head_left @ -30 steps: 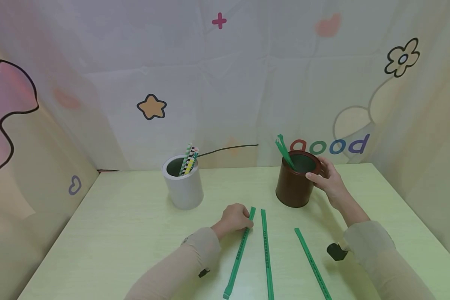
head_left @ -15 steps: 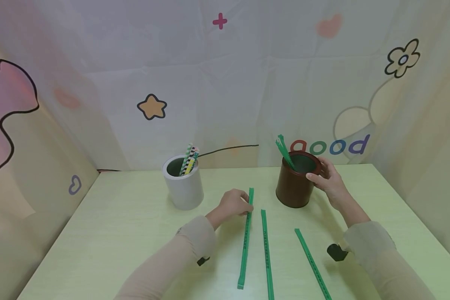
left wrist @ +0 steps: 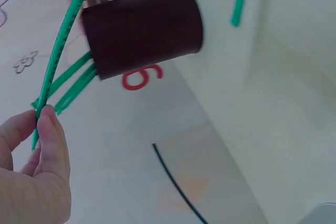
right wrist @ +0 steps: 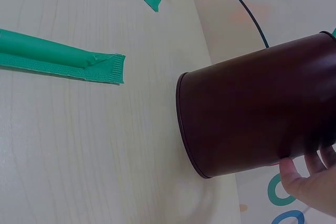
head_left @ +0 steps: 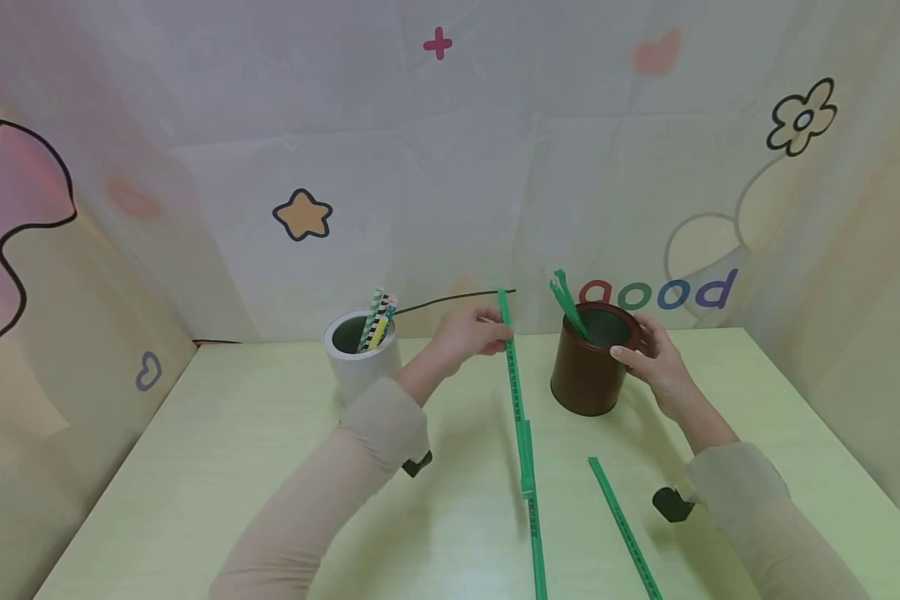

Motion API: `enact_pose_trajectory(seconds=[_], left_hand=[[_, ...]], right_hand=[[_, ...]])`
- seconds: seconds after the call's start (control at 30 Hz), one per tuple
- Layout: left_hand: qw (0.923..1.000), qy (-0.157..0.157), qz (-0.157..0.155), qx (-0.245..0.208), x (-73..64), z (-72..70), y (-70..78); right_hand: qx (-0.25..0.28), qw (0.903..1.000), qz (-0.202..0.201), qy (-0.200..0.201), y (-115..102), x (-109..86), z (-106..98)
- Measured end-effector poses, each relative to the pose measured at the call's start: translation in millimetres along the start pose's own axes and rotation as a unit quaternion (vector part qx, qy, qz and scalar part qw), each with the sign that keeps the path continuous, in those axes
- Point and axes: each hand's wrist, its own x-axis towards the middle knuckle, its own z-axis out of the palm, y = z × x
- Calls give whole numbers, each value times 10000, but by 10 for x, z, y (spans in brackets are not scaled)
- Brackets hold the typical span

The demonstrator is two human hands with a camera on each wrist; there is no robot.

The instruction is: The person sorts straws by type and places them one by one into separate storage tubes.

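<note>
My left hand pinches a green wrapped straw near its upper end, between thumb and fingers. The straw hangs down above the table, its lower end overlapping a second green wrapped straw in the head view. On the right, my right hand grips the brown cylindrical holder at its rim, thumb on the near side. Several green wrapped straws lean out of that holder's left side. In the left wrist view, the pinched straw crosses in front of the holder.
A white cylindrical holder with several patterned straws stands left of the brown one, partly behind my left arm. Another green wrapped straw lies at the front right of the pale table. A printed cloth hangs behind.
My left hand has lifted the green wrapped straw off the table and carried it away from me, up toward the back. The right hand and brown holder have stayed in place.
</note>
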Motion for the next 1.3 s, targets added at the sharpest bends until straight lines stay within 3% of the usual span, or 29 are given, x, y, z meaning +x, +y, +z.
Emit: enact_pose_trajectory(seconds=[0.17, 0.3, 0.6, 0.8, 0.93, 1.3], left_hand=[[9975, 411, 366, -443, 16, -48, 213], [9912, 826, 576, -856, 21, -77, 330], [9608, 1814, 1085, -1792, 73, -112, 481], [9423, 2341, 1261, -2032, 135, -63, 523], [9320, 2612, 1347, -2119, 190, 7, 520], [9312, 3075, 1442, -1324, 267, 223, 447]], right_hand=[[84, 10000, 20, 13, -10, -4, 1], [97, 9999, 15, 30, -7, -9, 7], [13, 10000, -25, 42, 3, -4, 11], [-57, 9999, 21, 86, -1, -7, 8], [16, 9999, 42, 95, -10, -6, 12], [135, 9999, 63, 77, -5, 0, -1]])
